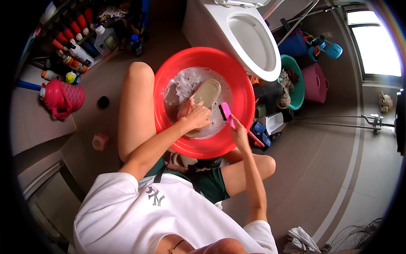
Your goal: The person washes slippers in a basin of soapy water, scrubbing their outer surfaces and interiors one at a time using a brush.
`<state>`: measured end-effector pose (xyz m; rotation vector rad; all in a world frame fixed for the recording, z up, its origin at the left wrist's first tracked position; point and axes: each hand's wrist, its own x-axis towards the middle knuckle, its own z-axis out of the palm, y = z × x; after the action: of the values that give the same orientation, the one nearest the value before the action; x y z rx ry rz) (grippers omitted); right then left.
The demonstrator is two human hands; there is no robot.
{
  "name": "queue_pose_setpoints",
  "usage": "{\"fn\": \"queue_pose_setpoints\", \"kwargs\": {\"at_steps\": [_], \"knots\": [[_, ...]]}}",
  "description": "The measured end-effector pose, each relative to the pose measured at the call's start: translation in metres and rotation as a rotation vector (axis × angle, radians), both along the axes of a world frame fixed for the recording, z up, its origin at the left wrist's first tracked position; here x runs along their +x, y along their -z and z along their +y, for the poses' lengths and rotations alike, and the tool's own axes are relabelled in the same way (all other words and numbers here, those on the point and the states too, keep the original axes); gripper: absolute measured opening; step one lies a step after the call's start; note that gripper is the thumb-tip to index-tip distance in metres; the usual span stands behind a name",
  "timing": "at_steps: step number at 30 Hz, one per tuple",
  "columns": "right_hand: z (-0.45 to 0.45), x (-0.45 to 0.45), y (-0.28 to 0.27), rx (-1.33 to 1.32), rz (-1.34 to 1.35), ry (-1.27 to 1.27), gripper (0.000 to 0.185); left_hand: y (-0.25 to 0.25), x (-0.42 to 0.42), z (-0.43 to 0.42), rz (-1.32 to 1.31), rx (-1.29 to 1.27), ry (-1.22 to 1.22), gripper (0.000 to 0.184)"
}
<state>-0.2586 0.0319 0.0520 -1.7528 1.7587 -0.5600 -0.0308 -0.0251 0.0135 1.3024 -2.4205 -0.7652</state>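
Pretty much everything hinged on the gap between the pink brush [227,111] and the beige shoe [208,94]. The shoe was set on a slant in the sudsy water of the red basin [246,97], with its far end pointed forward and a bit right, and its near part covered by the left hand [196,116]. The brush was held just off to the shoe's right, not touching, with a strip of foamy water left between them. Its dark bristles were turned leftward, so the shoe was more or less faced already; only a short leftward shift seemed to be called for.

The left hand was the nearer one, since it was laid right on the shoe. Fingers were bent over it and a hold looked pretty certain, though the thumb couldn't be made out. That forearm was angled in across the left thigh and the basin's rim. The brush handle was gripped in the right hand [240,133], with its forearm stretched forward over the right thigh and leaned slightly left.
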Motion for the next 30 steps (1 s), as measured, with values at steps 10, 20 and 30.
{"fn": "queue_pose_setpoints", "kwargs": {"at_steps": [10,20,30], "knots": [[-0.005,0.077,0.068,0.143,-0.276,0.573,0.046,0.005,0.009,0.009,-0.134,0.254,-0.356,0.136],[-0.022,0.072,0.034,-0.063,0.512,-0.051,0.045,0.018,0.006,0.007,-0.133,0.274,-0.417,0.132],[-0.098,0.063,0.079,-0.057,0.409,0.250,0.050,0.013,0.006,0.005,-0.257,0.235,-0.370,0.130]]}}
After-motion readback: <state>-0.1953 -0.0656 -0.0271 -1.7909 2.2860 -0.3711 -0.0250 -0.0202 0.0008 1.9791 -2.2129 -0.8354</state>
